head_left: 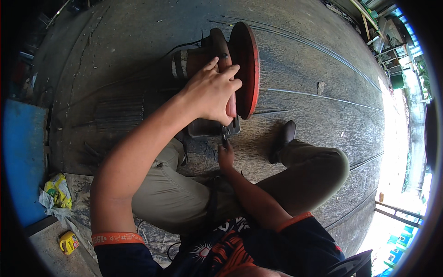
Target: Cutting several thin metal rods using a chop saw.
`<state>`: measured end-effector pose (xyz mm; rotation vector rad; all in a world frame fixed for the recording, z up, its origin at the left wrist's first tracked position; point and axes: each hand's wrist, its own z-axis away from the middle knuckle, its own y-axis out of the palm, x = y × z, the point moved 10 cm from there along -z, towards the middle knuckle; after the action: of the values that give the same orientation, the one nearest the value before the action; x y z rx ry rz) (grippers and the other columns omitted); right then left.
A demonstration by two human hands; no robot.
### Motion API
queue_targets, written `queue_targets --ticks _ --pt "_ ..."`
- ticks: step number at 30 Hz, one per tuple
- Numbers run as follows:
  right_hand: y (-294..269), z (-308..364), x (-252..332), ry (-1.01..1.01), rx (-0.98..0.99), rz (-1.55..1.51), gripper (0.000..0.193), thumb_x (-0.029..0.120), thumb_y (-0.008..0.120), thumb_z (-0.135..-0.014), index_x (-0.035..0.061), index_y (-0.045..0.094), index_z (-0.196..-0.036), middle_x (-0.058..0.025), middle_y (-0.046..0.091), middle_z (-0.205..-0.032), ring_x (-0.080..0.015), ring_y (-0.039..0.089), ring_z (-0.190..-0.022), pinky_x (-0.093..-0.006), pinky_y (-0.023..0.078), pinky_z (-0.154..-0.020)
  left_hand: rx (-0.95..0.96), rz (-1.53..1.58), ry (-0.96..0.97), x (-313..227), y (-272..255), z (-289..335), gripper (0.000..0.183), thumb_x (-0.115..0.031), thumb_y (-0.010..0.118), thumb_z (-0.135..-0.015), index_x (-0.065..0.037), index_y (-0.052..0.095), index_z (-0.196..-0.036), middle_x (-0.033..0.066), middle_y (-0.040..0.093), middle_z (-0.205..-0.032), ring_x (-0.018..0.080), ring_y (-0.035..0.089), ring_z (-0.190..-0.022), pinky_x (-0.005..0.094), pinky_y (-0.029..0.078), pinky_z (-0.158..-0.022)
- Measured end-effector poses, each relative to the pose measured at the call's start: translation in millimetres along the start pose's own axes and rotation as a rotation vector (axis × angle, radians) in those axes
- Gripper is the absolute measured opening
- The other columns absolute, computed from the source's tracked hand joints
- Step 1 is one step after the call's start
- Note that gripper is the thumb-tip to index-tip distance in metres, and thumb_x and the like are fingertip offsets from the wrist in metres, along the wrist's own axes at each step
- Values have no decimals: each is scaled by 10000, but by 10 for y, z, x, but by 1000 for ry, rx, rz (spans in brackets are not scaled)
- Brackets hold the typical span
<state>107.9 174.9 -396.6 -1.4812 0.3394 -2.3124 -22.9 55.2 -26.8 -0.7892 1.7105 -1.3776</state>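
A cut-off saw with a large red round disc or guard [251, 69] stands on the floor in front of me, between my feet. My left hand [210, 92] lies across the saw's reddish upper housing, fingers spread apart; its thumb is partly hidden. Below it, close to the saw's dark base [203, 128], my right hand [226, 157] is closed around a small dark metal clamp handle [225, 136]. The exact shape of that handle is hard to make out. A thin metal rod [318, 97] stretches rightward from beside the red disc.
More long rods [304, 39] lie on the floor beyond the saw. A dark cable [182, 45] trails off leftward from it. At left are a blue panel [25, 161], a yellow bag [58, 190] and a yellow container [68, 243]. My shoe [284, 138] rests right of the saw.
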Motion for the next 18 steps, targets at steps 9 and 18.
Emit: queue_targets --ticks 9,18 --pt "313 110 -529 603 99 -505 705 107 654 -819 71 376 -1466 -128 661 -1112 -251 676 -795 -336 511 -682 -60 32 10 61 -99 -19 713 -354 819 -517 -6 669 -1121 193 526 -1363 382 545 -1215 476 270 -1183" --pt "1183 406 -587 16 829 143 800 142 682 -776 54 314 -1481 -191 667 -1070 -295 662 -748 -393 526 -749 -38 -3 18 64 -160 -131 707 -370 820 -519 -24 679 -1119 173 537 -1362 348 548 -1223 441 251 -1201"
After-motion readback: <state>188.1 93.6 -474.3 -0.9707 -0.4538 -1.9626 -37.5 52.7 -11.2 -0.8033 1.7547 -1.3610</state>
